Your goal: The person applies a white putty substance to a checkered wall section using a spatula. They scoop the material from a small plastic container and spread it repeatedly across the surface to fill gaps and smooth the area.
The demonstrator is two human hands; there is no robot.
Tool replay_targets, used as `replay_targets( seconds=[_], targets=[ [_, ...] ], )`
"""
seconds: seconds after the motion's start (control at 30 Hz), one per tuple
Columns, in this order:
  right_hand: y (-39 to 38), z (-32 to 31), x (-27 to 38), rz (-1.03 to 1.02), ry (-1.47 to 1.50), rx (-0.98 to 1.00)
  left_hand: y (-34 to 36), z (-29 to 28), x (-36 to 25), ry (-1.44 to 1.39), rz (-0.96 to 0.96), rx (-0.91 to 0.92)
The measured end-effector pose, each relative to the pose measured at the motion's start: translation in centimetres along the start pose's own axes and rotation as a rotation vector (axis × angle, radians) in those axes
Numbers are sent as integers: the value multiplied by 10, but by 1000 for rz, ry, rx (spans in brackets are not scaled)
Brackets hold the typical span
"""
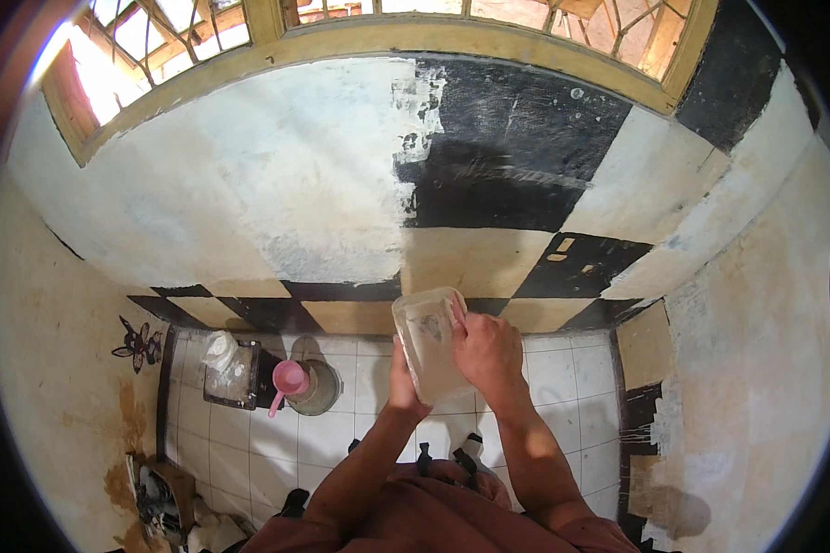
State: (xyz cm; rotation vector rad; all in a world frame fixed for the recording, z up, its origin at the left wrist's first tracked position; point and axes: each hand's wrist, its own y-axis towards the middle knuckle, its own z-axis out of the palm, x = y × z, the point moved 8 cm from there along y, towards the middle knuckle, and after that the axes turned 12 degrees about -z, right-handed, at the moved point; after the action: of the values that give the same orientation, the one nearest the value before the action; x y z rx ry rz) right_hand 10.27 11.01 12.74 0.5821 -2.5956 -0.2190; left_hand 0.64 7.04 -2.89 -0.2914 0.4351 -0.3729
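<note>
My left hand (404,380) holds a translucent, whitish rectangular plastic container (424,346) by its left side and bottom. The container is tilted in front of my body, above the floor. A small greyish patch shows inside it. At the container's right rim is my right hand (491,350), its fingers closed. A thin pinkish strip shows at the fingertips by the rim; whether it is a finger or a held tool, I cannot tell. The knuckles hide what else the right hand grips.
A pink dipper (290,378) rests on a grey round bucket (321,387). Left of it stands a dark tray (232,398) with a plastic bag. The wall ahead (249,184) has white paint over black and cream checks, below a yellow-framed window (360,39). Clutter (171,498) lies lower left.
</note>
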Motion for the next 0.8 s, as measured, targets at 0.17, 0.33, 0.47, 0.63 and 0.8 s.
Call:
replay_targets(
  seconds=[0.17,0.33,0.47,0.63,0.8],
  targets=[
    [2,11,3,-79,-15,-12,-1,8,3,52,-59,-26],
    [1,8,19,-194,-39,-35,-4,17,-4,21,-60,-28],
    [2,12,35,-249,-40,3,4,5,-2,33,0,-37],
    [-3,17,26,-225,113,-2,4,-3,-3,10,-27,-12],
    [-3,4,-5,0,118,-27,2,-4,-12,-32,-14,-17]
  ],
)
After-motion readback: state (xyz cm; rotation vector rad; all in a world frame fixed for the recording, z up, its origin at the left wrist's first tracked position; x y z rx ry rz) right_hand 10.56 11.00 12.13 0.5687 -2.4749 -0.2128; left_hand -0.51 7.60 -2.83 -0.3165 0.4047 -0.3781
